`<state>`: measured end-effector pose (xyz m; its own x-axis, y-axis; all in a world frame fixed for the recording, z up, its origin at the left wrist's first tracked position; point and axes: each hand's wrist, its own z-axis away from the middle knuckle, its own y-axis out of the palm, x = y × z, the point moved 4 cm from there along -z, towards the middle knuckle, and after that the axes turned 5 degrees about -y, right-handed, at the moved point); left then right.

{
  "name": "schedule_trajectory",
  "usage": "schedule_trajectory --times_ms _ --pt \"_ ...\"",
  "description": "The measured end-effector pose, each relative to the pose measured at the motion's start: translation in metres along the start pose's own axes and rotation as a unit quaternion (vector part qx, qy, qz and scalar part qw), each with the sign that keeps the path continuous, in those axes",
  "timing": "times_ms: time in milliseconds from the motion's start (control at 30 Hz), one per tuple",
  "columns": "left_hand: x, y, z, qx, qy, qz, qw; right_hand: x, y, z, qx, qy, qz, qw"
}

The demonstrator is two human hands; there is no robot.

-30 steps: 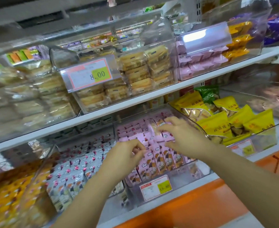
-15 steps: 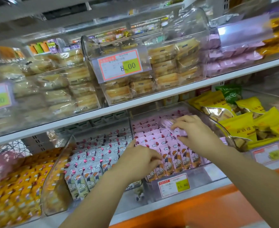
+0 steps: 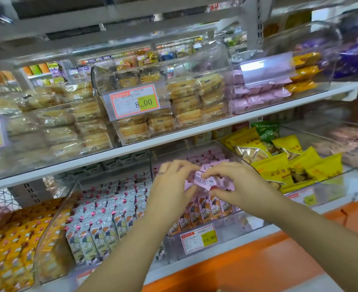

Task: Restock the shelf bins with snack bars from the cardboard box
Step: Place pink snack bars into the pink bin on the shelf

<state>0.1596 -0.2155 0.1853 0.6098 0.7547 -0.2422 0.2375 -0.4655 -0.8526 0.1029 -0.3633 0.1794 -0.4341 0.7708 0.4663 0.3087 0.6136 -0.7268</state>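
My left hand point(image 3: 169, 186) and right hand point(image 3: 243, 186) pinch one glossy pink snack bar point(image 3: 203, 180) — flat, oblong. Below sits the clear plastic bin point(image 3: 247, 224).

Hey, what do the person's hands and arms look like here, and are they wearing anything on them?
The left hand and right hand have no gloves. The left forearm and right forearm show no sleeve up to the frame's edge, and neither wrist has a watch or bracelet. The only thing worn looks like a thin dark ring on a left finger, though blur makes that uncertain.
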Motion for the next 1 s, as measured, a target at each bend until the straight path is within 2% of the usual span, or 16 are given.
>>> schedule_trajectory --times_ms 100,233,300,467,600,767,900,1000 --pt "0.002 0.005 0.002 0.048 -0.028 0.022 0.998 -0.009 -0.005 -0.001 0.023 0.043 -0.034 0.998" --pt "0.01 0.008 0.006 0.074 -0.112 0.191 0.972 -0.022 -0.012 -0.001 0.027 0.09 -0.012 0.995" --pt "0.013 0.012 0.007 0.092 -0.139 0.227 0.959 -0.025 -0.013 -0.002 0.014 0.109 -0.013 0.994" --pt "0.007 0.025 0.009 0.154 -0.151 0.216 0.952 -0.033 -0.006 -0.007 -0.006 0.13 0.025 0.991" --pt "0.0 0.041 0.009 0.17 -0.139 0.16 0.962 -0.037 -0.004 -0.011 -0.004 0.159 0.025 0.987" --pt "-0.006 0.067 0.008 0.186 -0.118 0.142 0.965 -0.045 0.0 -0.014 0.052 0.21 0.011 0.976" --pt "-0.005 0.079 0.008 0.192 -0.143 0.155 0.958 -0.06 0.007 -0.009 0.116 0.24 -0.087 0.96" --pt "-0.002 0.082 0.008 0.198 -0.152 0.165 0.954 -0.065 0.008 -0.009 0.111 0.211 -0.04 0.97"
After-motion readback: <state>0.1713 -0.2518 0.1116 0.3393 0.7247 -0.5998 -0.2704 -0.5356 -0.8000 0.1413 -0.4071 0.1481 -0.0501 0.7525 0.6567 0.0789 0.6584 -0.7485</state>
